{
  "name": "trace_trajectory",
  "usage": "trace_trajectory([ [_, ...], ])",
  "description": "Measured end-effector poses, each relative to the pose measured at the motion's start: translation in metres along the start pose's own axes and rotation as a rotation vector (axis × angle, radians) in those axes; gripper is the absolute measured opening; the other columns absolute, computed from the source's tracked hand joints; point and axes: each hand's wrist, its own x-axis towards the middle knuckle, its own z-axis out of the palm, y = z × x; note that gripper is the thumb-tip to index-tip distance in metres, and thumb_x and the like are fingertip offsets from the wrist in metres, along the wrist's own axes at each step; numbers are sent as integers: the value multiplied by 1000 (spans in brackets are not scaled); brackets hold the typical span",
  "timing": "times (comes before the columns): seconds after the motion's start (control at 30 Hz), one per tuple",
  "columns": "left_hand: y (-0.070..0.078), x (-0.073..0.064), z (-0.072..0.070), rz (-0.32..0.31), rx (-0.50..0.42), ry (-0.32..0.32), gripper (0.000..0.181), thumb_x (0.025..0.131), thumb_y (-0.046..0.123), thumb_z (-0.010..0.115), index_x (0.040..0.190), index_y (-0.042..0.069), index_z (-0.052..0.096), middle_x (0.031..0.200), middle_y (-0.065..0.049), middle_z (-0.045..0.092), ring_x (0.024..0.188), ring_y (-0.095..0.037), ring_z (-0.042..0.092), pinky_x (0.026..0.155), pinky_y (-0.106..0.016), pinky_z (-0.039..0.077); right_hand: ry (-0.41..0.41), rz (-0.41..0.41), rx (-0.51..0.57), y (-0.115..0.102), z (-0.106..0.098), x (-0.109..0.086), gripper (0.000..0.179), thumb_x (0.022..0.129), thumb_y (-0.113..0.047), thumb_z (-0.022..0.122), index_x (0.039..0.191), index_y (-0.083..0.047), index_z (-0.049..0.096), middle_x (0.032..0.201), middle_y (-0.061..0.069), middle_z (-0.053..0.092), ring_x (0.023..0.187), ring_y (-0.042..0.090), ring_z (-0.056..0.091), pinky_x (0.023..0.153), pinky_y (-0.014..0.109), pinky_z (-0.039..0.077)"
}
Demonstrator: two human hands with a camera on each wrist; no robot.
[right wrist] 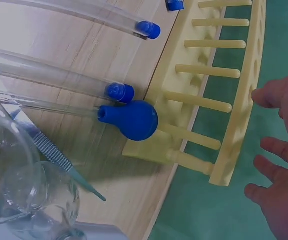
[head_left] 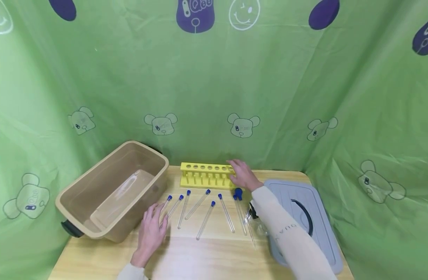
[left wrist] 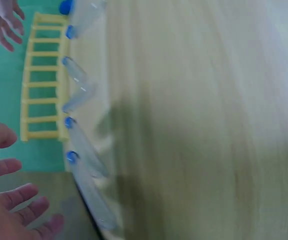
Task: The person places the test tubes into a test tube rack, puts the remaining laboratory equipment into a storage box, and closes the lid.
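Note:
A yellow test tube rack (head_left: 214,172) with a row of holes and pegs stands at the table's back. My right hand (head_left: 244,175) is at its right end, thumb tip right at the top bar (right wrist: 244,107) and the other fingers apart, gripping nothing. Several clear test tubes (head_left: 205,221) with blue caps lie in front of the rack. Over the leftmost test tube (head_left: 165,205) is my left hand (head_left: 152,229), fingers spread and loosely bent, partly hiding it. A dropper with a blue rubber bulb (right wrist: 139,121) lies close by the rack's right end.
To the left stands a deep tan bin (head_left: 110,163) with black handles. A grey lid (head_left: 290,190) with a black handle lies at the right, partly hidden by my right sleeve. Metal tweezers (right wrist: 51,150) and clear glassware (right wrist: 59,195) are beside it. Green curtain (head_left: 200,77) surrounds the table.

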Motion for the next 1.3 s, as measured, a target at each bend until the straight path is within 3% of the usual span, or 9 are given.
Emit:
trace_trajectory([
  [0.17, -12, 1, 10, -84, 30, -72, 44, 96, 13, 70, 137, 3, 61, 135, -24, 58, 109, -40, 60, 80, -57, 59, -32, -1, -11, -1, 3, 9, 68, 88, 2, 66, 152, -4, 45, 154, 26, 43, 140, 47, 40, 116, 63, 34],
  [0.5, -24, 8, 16, -113, 121, -132, 43, 90, -2, 71, 132, 3, 64, 124, -24, 60, 106, -44, 59, 80, -59, 59, -121, 14, -27, -3, 7, 17, 77, 77, 19, 62, 150, -2, 47, 150, 28, 46, 136, 50, 44, 113, 63, 39],
  [0.77, -26, 13, 16, -107, 161, -204, 67, 64, -19, 77, 128, -2, 65, 116, -23, 60, 103, -43, 61, 78, -54, 61, -138, 10, -37, 0, 5, 22, 75, 78, 25, 57, 147, 0, 50, 148, 28, 49, 134, 51, 45, 114, 62, 39],
  [0.87, -27, 14, 16, -116, 162, -203, 64, 65, -20, 75, 126, -2, 66, 114, -22, 61, 100, -42, 62, 75, -54, 61, -143, 3, -40, 1, 5, 24, 74, 78, 26, 59, 147, 0, 50, 146, 28, 51, 134, 51, 46, 113, 61, 40],
  [1.07, -25, 18, 12, -173, 173, -205, 42, 69, -17, 70, 104, 7, 69, 105, -16, 66, 89, -38, 64, 58, -53, 57, -125, 3, -73, 4, 9, 26, 74, 78, 28, 61, 146, -1, 52, 143, 30, 53, 131, 50, 49, 111, 60, 43],
  [1.3, -19, 22, 6, -233, 151, -180, 54, 78, -9, 76, 129, 7, 67, 117, -17, 67, 91, -39, 67, 54, -48, 56, -83, -14, -69, 6, 14, 27, 74, 78, 28, 59, 146, -2, 52, 142, 33, 51, 130, 53, 48, 107, 71, 41],
])
